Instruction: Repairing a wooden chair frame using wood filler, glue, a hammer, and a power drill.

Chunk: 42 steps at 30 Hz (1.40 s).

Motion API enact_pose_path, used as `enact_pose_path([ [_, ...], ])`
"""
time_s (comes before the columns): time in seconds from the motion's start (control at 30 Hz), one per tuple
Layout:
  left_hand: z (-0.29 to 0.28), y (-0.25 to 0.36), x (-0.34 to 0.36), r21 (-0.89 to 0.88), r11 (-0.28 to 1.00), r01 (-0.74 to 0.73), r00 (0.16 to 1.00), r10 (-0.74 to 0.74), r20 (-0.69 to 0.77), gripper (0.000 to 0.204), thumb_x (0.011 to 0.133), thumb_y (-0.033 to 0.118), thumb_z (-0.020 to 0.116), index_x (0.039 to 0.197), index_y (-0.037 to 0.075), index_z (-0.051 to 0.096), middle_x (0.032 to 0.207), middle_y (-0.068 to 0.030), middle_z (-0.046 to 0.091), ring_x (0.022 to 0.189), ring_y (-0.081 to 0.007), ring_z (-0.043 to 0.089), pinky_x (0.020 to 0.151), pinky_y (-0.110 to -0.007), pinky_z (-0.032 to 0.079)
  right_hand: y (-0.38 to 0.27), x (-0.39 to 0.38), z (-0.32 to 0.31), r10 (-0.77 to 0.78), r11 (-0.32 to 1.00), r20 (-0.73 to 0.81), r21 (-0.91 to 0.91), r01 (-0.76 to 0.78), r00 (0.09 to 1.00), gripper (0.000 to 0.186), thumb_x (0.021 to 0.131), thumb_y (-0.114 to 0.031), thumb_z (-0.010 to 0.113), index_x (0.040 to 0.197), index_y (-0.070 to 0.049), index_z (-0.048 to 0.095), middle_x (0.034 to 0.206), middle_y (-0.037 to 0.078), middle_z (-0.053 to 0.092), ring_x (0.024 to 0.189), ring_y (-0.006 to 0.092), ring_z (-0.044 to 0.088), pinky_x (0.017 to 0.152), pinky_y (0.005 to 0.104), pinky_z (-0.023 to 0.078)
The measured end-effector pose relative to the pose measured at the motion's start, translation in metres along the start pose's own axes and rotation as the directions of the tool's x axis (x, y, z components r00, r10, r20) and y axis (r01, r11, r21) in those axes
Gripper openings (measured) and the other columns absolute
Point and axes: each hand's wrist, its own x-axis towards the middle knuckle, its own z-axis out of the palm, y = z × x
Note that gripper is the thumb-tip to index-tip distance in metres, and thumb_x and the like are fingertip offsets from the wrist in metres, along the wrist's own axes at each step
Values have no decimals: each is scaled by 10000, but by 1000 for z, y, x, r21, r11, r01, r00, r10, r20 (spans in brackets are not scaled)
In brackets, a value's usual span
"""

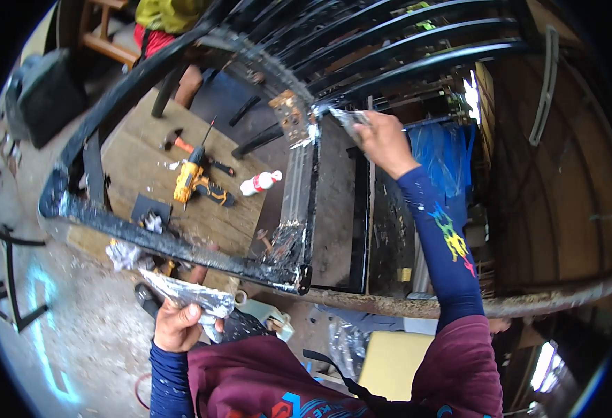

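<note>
My right hand (387, 143) grips a putty knife (348, 121) smeared with pale putty. The tip of its blade is against or very close to a corner of a black metal frame (180, 247), where white putty (312, 132) shows. A rusty plate (288, 115) is fixed beside that corner. Below the frame's near bar, my left hand (179, 326) is closed on a wide scraper (193, 295) coated with grey-white putty. Its handle is mostly hidden by the fingers.
Inside the frame's outline, a wooden board (128, 150) lies lower down, with a yellow cordless drill (193, 181), a hammer (180, 141) and a white-and-red bottle (261, 182). Black slats (417, 42) rise at the back. Another person (170, 21) is at the upper left.
</note>
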Motion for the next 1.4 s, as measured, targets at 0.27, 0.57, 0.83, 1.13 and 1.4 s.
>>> enact_pose_path([
  [0.27, -3, -1, -3, 59, 996, 72, 997, -71, -33, 966, 846, 131, 780, 1610, 176, 191, 1641, -257, 169, 1003, -337, 700, 635, -403, 631, -5, 15, 52, -139, 967, -91, -228, 115, 986, 192, 833, -77, 590, 961, -32, 725, 893, 161, 700, 884, 351, 682, 795, 467, 544],
  [0.57, -1, 4, -6, 67, 994, 87, 994, -83, -66, 933, 854, 160, 776, 1578, 6, 208, 1634, -276, 175, 927, -307, 696, 642, -390, 618, -62, 44, -17, -485, 801, 142, -322, 504, 863, 150, 715, -34, 629, 834, -57, 716, 804, 140, 687, 826, 330, 678, 690, 446, 523],
  [0.83, -18, -2, -12, 46, 998, 33, 999, -33, -20, 691, 896, 84, 718, 1518, 63, 415, 1438, -295, 480, 875, -321, 703, 672, -399, 588, -151, 84, 72, -172, 521, 732, -500, 692, 659, 174, 881, -191, 621, 980, -129, 750, 1004, 108, 753, 958, 284, 727, 819, 392, 563],
  [1.13, -16, -4, -10, 55, 998, 15, 1000, -15, -2, 685, 913, 143, 721, 1485, -45, 394, 1178, -229, 666, 905, -318, 698, 670, -386, 581, -168, 80, 86, -43, 438, 797, -526, 729, 602, 242, 872, -202, 669, 1100, -168, 743, 1073, 70, 752, 1030, 286, 714, 864, 402, 561],
  [1.4, -11, -1, -11, 32, 998, 49, 999, -48, -25, 709, 919, 163, 719, 1501, -37, 367, 1122, -227, 683, 900, -308, 699, 685, -382, 572, -157, 53, 99, 50, 500, 774, -567, 655, 631, 234, 901, -184, 588, 1024, -165, 786, 1024, 54, 768, 950, 269, 740, 789, 383, 584],
])
